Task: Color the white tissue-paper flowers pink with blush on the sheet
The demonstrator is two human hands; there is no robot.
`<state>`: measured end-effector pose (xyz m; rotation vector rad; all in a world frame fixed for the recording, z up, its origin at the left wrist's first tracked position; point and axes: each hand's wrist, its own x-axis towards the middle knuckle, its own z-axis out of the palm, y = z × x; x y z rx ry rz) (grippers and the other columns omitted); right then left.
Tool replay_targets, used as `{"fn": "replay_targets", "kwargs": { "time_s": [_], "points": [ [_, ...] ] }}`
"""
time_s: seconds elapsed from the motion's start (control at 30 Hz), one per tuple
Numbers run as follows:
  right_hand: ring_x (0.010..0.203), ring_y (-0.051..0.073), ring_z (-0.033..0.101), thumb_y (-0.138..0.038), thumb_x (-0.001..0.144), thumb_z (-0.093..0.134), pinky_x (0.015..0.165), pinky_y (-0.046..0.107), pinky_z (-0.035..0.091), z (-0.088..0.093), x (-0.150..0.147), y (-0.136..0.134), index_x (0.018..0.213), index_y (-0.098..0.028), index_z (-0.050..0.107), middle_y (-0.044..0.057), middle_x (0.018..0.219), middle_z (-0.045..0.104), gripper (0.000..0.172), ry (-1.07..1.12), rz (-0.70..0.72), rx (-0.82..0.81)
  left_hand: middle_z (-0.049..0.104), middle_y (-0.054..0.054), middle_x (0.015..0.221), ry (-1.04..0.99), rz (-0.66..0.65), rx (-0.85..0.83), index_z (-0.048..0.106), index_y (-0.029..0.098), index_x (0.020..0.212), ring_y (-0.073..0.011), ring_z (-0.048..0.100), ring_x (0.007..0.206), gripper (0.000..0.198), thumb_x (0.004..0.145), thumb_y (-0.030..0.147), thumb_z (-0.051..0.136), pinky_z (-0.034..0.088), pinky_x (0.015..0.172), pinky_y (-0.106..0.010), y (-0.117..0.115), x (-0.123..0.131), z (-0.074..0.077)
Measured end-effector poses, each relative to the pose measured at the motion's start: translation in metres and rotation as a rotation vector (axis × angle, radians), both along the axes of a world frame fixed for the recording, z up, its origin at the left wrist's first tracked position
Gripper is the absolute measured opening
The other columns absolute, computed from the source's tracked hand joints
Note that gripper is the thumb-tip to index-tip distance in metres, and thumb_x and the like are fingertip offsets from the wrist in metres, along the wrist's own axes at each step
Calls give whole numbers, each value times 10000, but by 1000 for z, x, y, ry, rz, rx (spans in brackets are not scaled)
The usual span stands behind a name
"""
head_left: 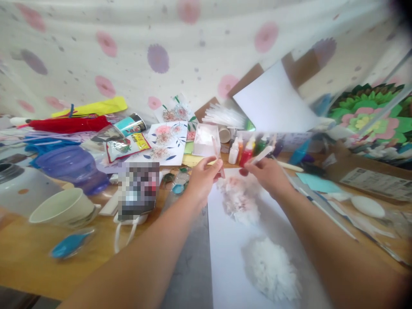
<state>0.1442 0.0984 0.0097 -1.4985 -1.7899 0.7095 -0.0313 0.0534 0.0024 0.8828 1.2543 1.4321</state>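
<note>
My left hand [202, 182] is closed in a pinch on a thin pinkish stick [222, 171] held upright. Close by on the right, my right hand [268, 174] grips a white flat stick [262, 153] that slants up to the right. Below both hands, a fluffy pale flower shape [241, 199] with pinkish tints lies on a sheet of white paper [225, 266]. Nearer to me on the same sheet is a second fluffy flower shape [275, 270], all white. Motion blur hides the fine detail of both sticks' tips.
Behind the hands stand a white box [206, 143] and several small paint bottles [247, 153]. Painted flower cards [167, 143] lean behind a snack packet [127, 147]. To the left sit a pale green bowl [64, 206] and a phone-like device [138, 193]; a cardboard box [376, 176] is right.
</note>
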Motion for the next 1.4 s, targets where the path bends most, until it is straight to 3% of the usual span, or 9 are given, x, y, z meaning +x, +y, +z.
{"fn": "replay_targets", "kwargs": {
  "time_s": [0.3,0.5,0.6,0.73,0.83,0.97,1.13,1.27,1.4],
  "points": [
    [636,179,624,-320,763,597,586,274,421,-1,-4,-7,676,-178,684,38,690,718,188,-112,111,42,690,-40,876,-25,-57,-18,640,202,1012,-142,635,711,440,676,468,741,459,715,-289,-2,1,3],
    [724,171,648,-290,805,579,689,275,464,3,-13,-16,787,-183,686,26,779,726,153,170,266,148,694,-41,841,-99,-134,-24,647,186,984,-143,640,694,454,647,465,767,476,694,-279,-3,2,4],
    [692,169,629,-248,789,600,668,277,447,2,-14,-14,756,-180,678,28,745,711,109,38,227,145,699,-41,863,-83,-154,-17,644,190,987,-143,646,718,425,681,465,748,480,714,-283,-3,1,3],
    [738,164,636,-253,831,565,702,272,446,4,-14,-15,801,-181,682,29,799,716,140,89,241,157,703,-33,840,-73,-171,4,646,199,980,-152,658,733,399,702,473,733,486,732,-292,-3,-1,4],
    [687,169,614,-231,809,585,667,279,432,4,-16,-16,737,-168,674,33,731,696,131,-9,261,145,703,-33,852,-60,-144,18,655,194,973,-148,653,727,402,696,473,734,492,742,-300,-3,-1,5],
    [727,161,620,-252,839,560,681,267,434,2,-19,-15,797,-178,669,30,793,702,139,80,261,194,700,-37,878,-41,-137,54,667,198,975,-152,652,739,403,694,479,733,503,746,-312,-4,-2,6],
    [699,162,588,-238,836,558,667,272,401,-5,-23,-10,746,-172,671,43,756,682,159,-132,232,162,689,-23,841,16,-67,55,672,209,951,-140,635,720,401,671,486,745,483,715,-281,-3,-3,5],
    [710,161,590,-217,826,556,660,265,393,-9,-26,-7,711,-185,667,32,761,687,162,-155,335,198,681,-17,839,33,20,30,662,213,939,-130,623,696,416,653,503,744,460,682,-264,0,-3,4],
    [699,162,609,-237,828,552,649,264,403,-8,-24,-5,721,-192,687,28,756,702,177,-100,209,177,678,-11,795,16,50,-4,654,200,898,-117,606,639,382,659,488,732,443,665,-260,0,-2,4]
  ]
}}
